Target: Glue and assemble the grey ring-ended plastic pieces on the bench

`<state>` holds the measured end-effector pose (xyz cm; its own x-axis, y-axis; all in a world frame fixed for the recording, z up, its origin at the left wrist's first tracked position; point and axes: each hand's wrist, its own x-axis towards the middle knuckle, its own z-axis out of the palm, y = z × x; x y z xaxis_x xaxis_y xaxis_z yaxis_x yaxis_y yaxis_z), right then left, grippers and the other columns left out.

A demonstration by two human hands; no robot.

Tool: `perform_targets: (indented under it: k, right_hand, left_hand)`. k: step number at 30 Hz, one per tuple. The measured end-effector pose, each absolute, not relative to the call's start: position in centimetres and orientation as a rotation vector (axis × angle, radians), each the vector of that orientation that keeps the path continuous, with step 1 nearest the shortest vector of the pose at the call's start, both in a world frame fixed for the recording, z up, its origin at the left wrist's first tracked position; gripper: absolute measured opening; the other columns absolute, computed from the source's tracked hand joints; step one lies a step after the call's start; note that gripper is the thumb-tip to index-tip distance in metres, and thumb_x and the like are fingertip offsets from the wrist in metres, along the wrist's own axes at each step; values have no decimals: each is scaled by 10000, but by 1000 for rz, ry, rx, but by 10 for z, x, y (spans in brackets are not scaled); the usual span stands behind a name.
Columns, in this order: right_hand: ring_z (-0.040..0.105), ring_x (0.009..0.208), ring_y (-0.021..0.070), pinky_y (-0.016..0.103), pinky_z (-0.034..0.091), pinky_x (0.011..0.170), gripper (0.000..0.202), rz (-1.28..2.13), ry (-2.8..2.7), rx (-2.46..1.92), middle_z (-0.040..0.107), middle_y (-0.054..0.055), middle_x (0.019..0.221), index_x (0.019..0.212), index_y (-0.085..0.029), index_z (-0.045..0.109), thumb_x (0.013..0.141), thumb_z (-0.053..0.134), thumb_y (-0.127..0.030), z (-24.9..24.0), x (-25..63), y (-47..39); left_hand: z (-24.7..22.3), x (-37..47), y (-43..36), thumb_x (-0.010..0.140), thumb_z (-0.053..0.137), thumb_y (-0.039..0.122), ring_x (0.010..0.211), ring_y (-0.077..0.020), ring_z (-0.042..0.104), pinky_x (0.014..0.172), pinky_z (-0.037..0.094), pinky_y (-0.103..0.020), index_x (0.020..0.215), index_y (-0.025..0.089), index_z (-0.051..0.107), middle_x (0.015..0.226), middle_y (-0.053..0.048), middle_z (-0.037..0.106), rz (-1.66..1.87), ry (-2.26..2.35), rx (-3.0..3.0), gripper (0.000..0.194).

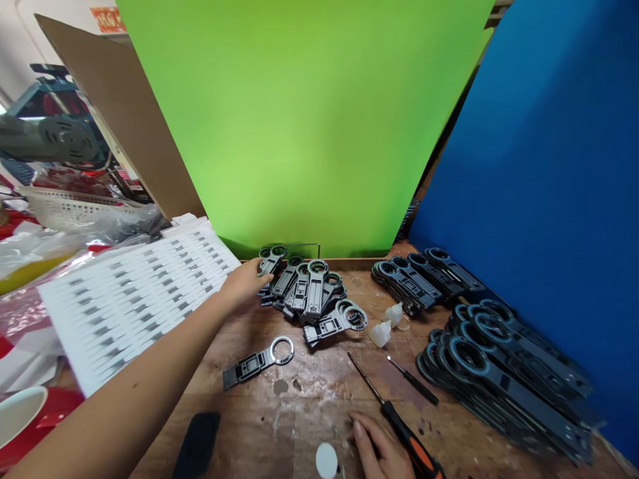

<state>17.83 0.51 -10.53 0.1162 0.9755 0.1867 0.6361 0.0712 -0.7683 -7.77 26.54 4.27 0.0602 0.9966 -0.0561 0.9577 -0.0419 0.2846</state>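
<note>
My left hand [245,282] reaches to the left end of a heap of grey plastic parts [315,293], each with a long body and a ring at one end. Its thumb and fingers close on one grey ring-ended part [270,263]; the fingertips are partly hidden behind it. At the bottom, my right hand [380,447] lies low on the table with index finger and thumb curled together; whether anything is between them I cannot see. Beside it lies an orange and black screwdriver [398,422]. A single ring-ended part [257,362] lies apart, in front of the heap.
Stacks of dark ring-ended parts [504,372] stand on the right, with more behind [419,279]. A small black screwdriver [413,381], white lumps [382,332], a white disc [326,460] and a dark pad [196,444] lie about. Left are a white sheet [144,293] and red cup [50,419].
</note>
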Motion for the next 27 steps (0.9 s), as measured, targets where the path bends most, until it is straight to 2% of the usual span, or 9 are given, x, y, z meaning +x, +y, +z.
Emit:
perform_targets:
  k: [2,4,7,9,12,16,20,27]
  right_hand:
    - [685,851,194,254,545,788,428,595,-1603,-1641,727,72,914,970,-218,715,894,393,-490,-101,179,5]
    - [680,868,193,258,540,798,408,595,-1581,-1660,724,75,930,966,-209,711,898,398,-462,-95,176,4]
    - [677,882,191,258,541,787,369,590,-1562,-1678,723,64,937,936,-219,713,892,414,-431,-84,170,4]
    - [678,869,187,257,542,772,351,576,-1552,-1680,725,57,921,913,-223,713,888,418,-412,-78,166,3]
    - [677,848,185,259,539,757,352,563,-1547,-1686,725,59,897,896,-221,710,889,402,-392,-71,163,3]
    - [673,847,180,254,531,760,333,552,-1529,-1697,723,57,894,894,-217,707,887,410,-367,-68,161,2]
    - [672,846,171,238,524,761,293,540,-1509,-1682,723,50,896,895,-211,701,883,434,-331,-69,160,1]
    - [668,859,170,226,515,765,288,512,-1512,-1690,720,48,906,917,-211,692,895,419,-299,-72,162,1]
  left_hand:
    - [33,-87,225,836,432,472,1034,-235,597,855,438,-317,1226,210,498,1184,-84,628,269,1902,2143,474]
    - [10,-101,181,805,483,476,1030,-232,598,855,452,-315,1157,251,561,1159,-45,645,253,1790,2185,425]
    - [-38,-124,126,767,551,430,1096,-257,563,913,442,-365,1258,239,493,1208,-65,613,321,1675,2275,530]
    - [-63,-135,103,818,489,355,1064,-258,580,909,452,-388,1261,210,496,1177,-91,622,354,1713,2281,466]
    - [-73,-135,84,850,460,377,1021,-252,602,888,480,-388,1220,234,537,1149,-83,631,434,1666,2352,403]
    - [-51,-100,79,859,482,382,976,-217,626,845,516,-342,1199,292,545,1135,-43,643,610,1430,2539,357]
    - [-43,-45,97,881,464,328,1000,-209,619,853,514,-327,1156,252,572,1140,-68,639,817,1279,2665,305]
    - [-63,6,142,885,466,285,1001,-216,609,899,480,-356,1062,208,621,1124,-102,647,1059,1334,2683,248]
